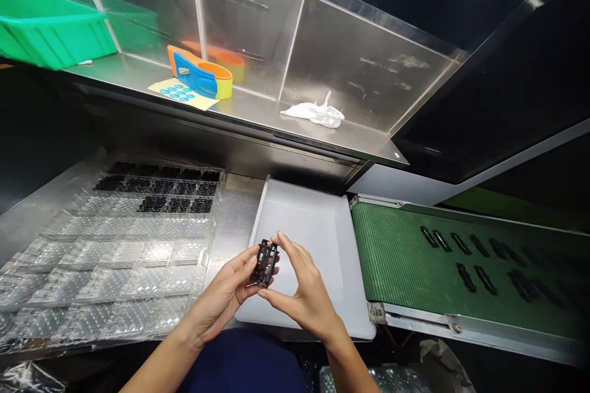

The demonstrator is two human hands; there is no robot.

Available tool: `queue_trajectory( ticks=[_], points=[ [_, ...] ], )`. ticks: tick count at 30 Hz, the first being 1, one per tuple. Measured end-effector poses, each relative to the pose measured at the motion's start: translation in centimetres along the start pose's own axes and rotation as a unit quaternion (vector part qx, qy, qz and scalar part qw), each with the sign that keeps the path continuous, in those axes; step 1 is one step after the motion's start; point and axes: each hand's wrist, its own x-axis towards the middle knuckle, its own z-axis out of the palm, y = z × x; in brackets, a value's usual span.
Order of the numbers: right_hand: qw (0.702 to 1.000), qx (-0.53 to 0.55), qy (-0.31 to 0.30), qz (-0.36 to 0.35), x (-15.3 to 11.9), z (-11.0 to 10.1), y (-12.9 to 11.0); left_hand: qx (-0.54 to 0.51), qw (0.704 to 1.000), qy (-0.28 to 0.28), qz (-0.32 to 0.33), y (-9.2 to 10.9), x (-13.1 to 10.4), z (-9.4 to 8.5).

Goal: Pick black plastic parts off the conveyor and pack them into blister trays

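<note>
Small black plastic parts (pixel 265 265), slotted and frame-like, are held upright side by side over the near left of a white tray (pixel 318 215). My left hand (pixel 228 285) grips them from the left, thumb in front and fingers behind. On the other side my right hand (pixel 302 288) is closed around them, with fingertips at the top end and thumb at the bottom end. How many parts are in the hands I cannot tell. To the left lies a clear plastic tray (pixel 159 250) with many pockets; black parts (pixel 163 187) fill the pockets at its far end.
A green conveyor belt (pixel 387 252) at the right carries several black parts (pixel 465 277). On the steel shelf (pixel 253 107) are a blue, orange and yellow band (pixel 198 77), a sheet of blue stickers (pixel 179 92) and a crumpled white glove-like item (pixel 318 115). A green bin (pixel 59 43) stands far left.
</note>
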Motion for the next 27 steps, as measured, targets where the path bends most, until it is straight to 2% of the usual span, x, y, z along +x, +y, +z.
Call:
queue_trajectory(
  ticks=[3, 9, 14, 18, 22, 27],
  points=[
    [1.0, -0.013, -0.004, -0.015, -0.4, -0.7, 0.0, -0.027, 0.999, -0.038, -0.019, -0.2, 0.3, 0.8],
    [1.0, 0.017, -0.002, 0.022, -1.8, -2.8, 0.9, -0.041, 0.994, -0.094, -0.044, -1.3, 1.3, 2.5],
    [0.995, 0.079, -0.043, 0.032, -3.4, -5.4, 2.3, 0.004, 0.986, -0.121, -0.11, -2.1, 2.7, 3.8],
    [0.995, 0.079, -0.051, 0.035, -4.8, -7.5, 3.7, 0.069, 0.979, -0.147, -0.121, -2.9, 4.2, 5.7],
    [0.995, 0.046, -0.063, 0.063, -6.0, -9.0, 4.8, 0.12, 0.97, -0.172, -0.12, -3.6, 5.5, 7.4],
    [0.994, -0.04, -0.049, 0.085, -6.4, -9.7, 5.5, 0.126, 0.963, -0.196, -0.132, -4.4, 7.2, 7.9]
  ],
)
